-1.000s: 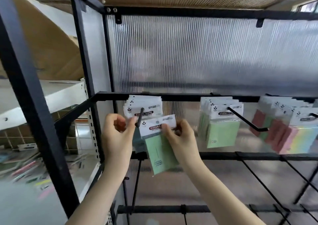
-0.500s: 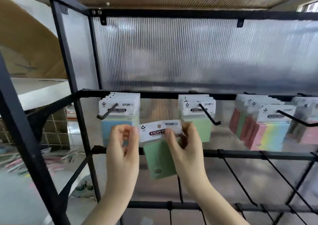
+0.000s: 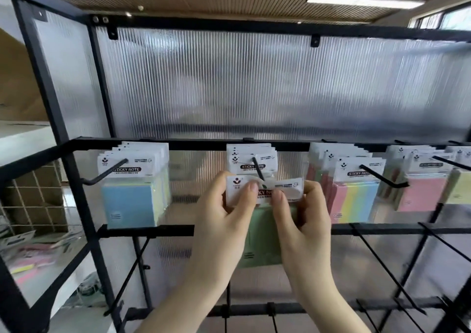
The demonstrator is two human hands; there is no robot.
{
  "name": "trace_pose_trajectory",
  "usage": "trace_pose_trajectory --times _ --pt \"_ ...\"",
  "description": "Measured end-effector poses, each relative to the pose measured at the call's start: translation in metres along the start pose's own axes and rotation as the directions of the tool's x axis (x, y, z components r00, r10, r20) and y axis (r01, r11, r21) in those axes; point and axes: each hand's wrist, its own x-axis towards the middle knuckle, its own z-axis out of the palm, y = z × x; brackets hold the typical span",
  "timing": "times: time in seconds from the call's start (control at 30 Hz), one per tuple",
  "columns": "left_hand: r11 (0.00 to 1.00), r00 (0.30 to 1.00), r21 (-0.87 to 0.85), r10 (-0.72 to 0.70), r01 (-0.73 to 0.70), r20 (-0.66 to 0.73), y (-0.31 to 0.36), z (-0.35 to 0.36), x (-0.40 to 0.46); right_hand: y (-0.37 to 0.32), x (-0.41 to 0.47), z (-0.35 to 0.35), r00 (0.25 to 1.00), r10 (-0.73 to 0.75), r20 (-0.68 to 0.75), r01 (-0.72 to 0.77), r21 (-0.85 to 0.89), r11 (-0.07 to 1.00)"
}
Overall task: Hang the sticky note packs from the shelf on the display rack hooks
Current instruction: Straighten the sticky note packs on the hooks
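A green sticky note pack [image 3: 262,233] with a white header card is pinched at its top by both hands. My left hand [image 3: 224,218] grips the header's left side and my right hand [image 3: 300,218] its right side. The header sits right at the tip of the second black hook [image 3: 258,170], where several green packs [image 3: 251,158] hang. The display rack [image 3: 193,144] carries a blue stack [image 3: 132,195] on the left hook, a pink-and-yellow striped stack [image 3: 354,195] and a pink stack [image 3: 423,192] on hooks to the right.
Bare black hooks [image 3: 377,258] slope forward from the lower bars [image 3: 147,230]. A ribbed translucent panel [image 3: 254,82] backs the rack. Loose packs [image 3: 33,253] lie on a shelf at the lower left, beyond the black frame post [image 3: 53,108].
Both hands carried the green pack rightward, from the left blue-stack hook across to the second hook. The header now meets that hook's tip.
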Motion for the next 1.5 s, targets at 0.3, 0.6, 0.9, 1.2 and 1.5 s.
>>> trace_pose_trajectory --times 0.3,0.6,0.9,1.2,1.5 --pt "0.996 1.000 -0.089 0.004 -0.002 0.029 -0.003 0.006 0.000 0.010 0.004 -0.005 0.997 0.041 0.062 -0.047 0.094 0.994" --pt "0.976 0.973 0.217 0.053 -0.003 -0.226 -0.039 0.009 0.017 0.042 0.030 -0.006 0.983 0.167 0.075 -0.162 -0.070 0.984" --pt "0.975 0.971 0.180 -0.087 0.129 -0.225 -0.082 0.009 0.043 0.067 0.064 0.001 0.954 0.288 0.077 -0.264 -0.234 0.936" --pt "0.955 0.955 0.232 -0.120 0.186 -0.272 -0.092 0.017 0.047 0.072 0.067 0.002 0.931 0.353 0.092 -0.316 -0.279 0.907" --pt "0.902 0.958 0.366 -0.143 0.229 -0.248 -0.100 -0.005 0.016 0.083 0.029 -0.010 0.824 0.531 0.197 -0.361 -0.540 0.760"
